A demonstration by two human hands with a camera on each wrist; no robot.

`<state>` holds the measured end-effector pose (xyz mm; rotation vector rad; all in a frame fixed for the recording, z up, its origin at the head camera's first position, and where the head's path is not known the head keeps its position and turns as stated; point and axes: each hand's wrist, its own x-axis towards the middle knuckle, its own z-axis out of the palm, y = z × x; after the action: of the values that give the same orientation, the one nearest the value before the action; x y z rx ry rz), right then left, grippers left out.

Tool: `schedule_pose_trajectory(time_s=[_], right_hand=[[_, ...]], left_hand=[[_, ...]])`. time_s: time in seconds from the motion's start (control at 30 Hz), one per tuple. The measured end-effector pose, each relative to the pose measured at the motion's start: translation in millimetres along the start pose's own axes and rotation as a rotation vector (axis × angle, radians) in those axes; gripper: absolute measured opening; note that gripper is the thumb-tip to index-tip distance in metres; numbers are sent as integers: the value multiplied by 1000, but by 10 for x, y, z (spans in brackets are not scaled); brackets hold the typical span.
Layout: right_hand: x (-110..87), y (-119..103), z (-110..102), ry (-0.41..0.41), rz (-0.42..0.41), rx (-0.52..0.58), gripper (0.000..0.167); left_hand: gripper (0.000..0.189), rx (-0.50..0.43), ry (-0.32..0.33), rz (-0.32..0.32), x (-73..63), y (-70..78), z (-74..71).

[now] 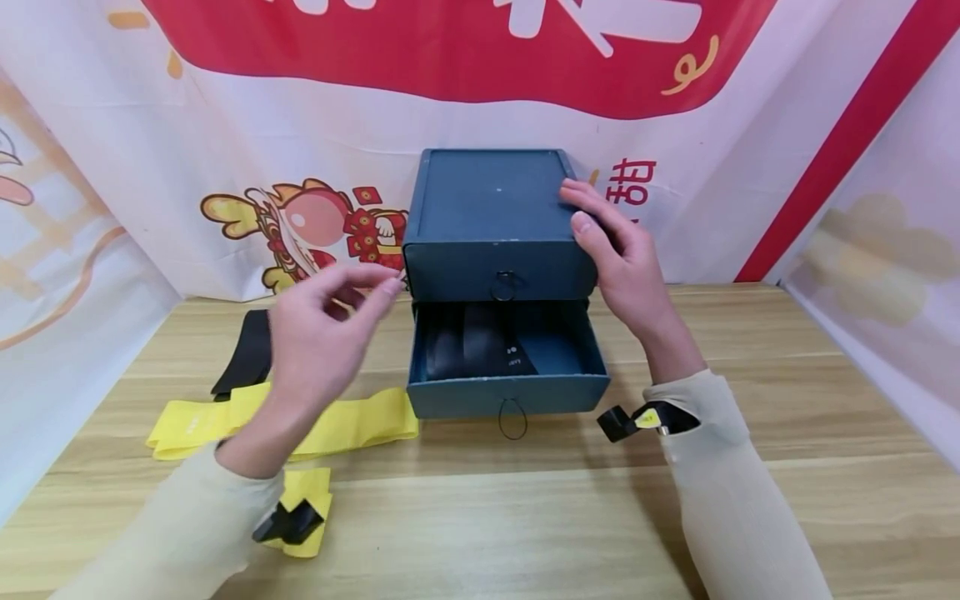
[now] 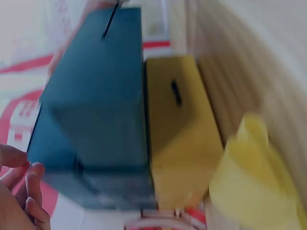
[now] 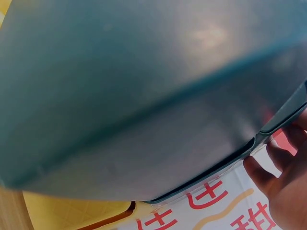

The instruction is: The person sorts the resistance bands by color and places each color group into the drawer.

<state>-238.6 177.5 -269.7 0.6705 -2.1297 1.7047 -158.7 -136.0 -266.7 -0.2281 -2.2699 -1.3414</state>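
A dark blue drawer cabinet (image 1: 495,196) stands against the backdrop, its top drawer (image 1: 457,271) closed and a blue drawer (image 1: 450,400) pulled out below. Folded black bands (image 1: 480,342), one with white print, lie in the pulled-out drawer. My left hand (image 1: 318,333) brings thumb and forefinger close together right at the cabinet's upper left front corner; nothing shows between them. On the opposite side, my right hand (image 1: 622,258) rests on the top's right edge, with thumb and forefinger over the rim. The right wrist view shows those fingertips (image 3: 252,165) along the edge.
Underneath sits a yellow drawer (image 2: 177,124) with a dark loop, hidden from the head view. Yellow bands (image 1: 360,425) lie on the wooden table (image 1: 480,525) at the left, one shorter piece under the left forearm. Behind them is a black band (image 1: 243,354).
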Motion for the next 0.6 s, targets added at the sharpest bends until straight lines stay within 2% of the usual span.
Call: schedule_pose_trajectory(time_s=[0.13,0.33,0.47,0.6], right_hand=[[8,-4,7,-1,-1,4,48],[26,-3,44,-8,-8,18,48],[24,0,40,-4,-13,13,49],[2,-5,13,-2,-3,4,49]], left_hand=[[30,37,9,-76,134,-183,-244],[42,184,-78,-183,373,-585,-586],[50,276,-129,-277,517,-866,-728],[57,308,-182,-379,667,-1117,-854]])
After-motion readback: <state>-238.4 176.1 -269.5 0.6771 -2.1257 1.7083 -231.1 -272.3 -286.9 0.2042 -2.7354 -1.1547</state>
